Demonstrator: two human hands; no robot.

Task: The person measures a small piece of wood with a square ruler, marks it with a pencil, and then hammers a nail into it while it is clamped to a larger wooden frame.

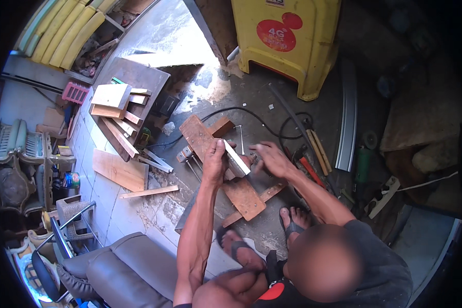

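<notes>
My left hand (pixel 215 161) is closed round a flat wooden piece (pixel 237 158) with a pale, bright edge, its thumb on top. The piece is held tilted above a low wooden work stand (pixel 244 197), whose planks are rough and brown. My right hand (pixel 272 160) is just right of the piece, fingers reaching left and apart from the thumb. Blur hides the space beneath the right palm, so any contact there is unclear. A thin bent metal rod (pixel 242 138) shows beyond the hands.
Cut boards (pixel 110 97) are stacked on a dark panel at the left, with a loose board (pixel 119 169) nearby. A yellow plastic stool (pixel 287 46) stands ahead. A black cable (pixel 226 109), a red-handled tool (pixel 311 170) and a green grinder (pixel 363 163) lie around.
</notes>
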